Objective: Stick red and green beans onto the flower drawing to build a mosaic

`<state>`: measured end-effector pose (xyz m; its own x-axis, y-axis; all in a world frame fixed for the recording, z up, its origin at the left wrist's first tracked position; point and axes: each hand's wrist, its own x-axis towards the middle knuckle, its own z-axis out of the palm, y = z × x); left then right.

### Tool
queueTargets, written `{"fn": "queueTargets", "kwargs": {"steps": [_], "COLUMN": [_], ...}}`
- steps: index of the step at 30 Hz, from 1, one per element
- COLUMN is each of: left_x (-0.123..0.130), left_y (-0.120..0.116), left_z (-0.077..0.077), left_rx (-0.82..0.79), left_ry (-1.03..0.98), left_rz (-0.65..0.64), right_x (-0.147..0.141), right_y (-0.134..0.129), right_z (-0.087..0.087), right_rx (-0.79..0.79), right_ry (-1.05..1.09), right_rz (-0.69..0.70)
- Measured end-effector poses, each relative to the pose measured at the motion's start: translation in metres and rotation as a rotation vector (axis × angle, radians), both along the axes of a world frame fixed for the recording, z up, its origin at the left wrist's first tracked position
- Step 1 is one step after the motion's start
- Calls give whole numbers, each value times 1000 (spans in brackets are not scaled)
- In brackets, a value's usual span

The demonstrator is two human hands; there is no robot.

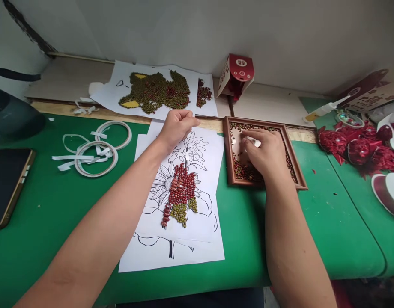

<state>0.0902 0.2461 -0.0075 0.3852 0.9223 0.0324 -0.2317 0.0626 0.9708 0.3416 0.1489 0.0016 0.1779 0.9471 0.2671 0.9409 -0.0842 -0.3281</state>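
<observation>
My left hand (179, 128) is closed in a pinch over the top of a sheet of flower line drawings (205, 231); whatever its fingers may hold is hidden. On that sheet, red beans (180, 186) and green beans (179, 213) form a patch below the hand, with a small white strip (187, 156) just above them. My right hand (269, 149) reaches into a brown wooden frame tray (227, 149) of loose red and green beans (243, 171). Its fingers are closed around a small white piece (255, 141), too covered to name.
Tape rolls (96, 160) with loose strips lie left, beside a phone (10, 188). A bean-covered picture (155, 92) lies at the back near a red box (237, 77). To the right are a glue bottle (325, 110), red shiny flowers (365, 147) and a ribbon spool (388, 194).
</observation>
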Motion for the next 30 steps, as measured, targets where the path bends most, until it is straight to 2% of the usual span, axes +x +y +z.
{"fn": "queueTargets", "kwargs": {"steps": [3,8,13,17,20,22,24,26,28,30], "left_x": [0,0,0,1,2,0,-2,-2,5,18], "left_y": [0,0,-1,-1,-2,-7,-19,-45,-87,-143], "left_z": [0,2,2,-1,6,21,43,65,78,77], "left_rx": [-9,-10,-9,-5,86,190,280,362,453,568], "left_ry": [-3,0,-11,-2,-12,-44,-88,-126,-88,13], "left_rz": [2,4,3,9,125,245,302,270,197,-3], "right_x": [-1,-1,-3,-9,-19,-26,-32,-37,-43,-51], "right_y": [1,0,1,2,0,-1,-2,-3,-5,-7], "right_z": [1,-1,-3,0,5,8,12,15,17,20], "right_rx": [-12,90,53,73,95,97,101,97,73,-3], "right_ry": [-23,-6,17,39,72,114,161,197,255,366], "right_rz": [26,-37,-97,-80,10,87,145,204,287,390]}}
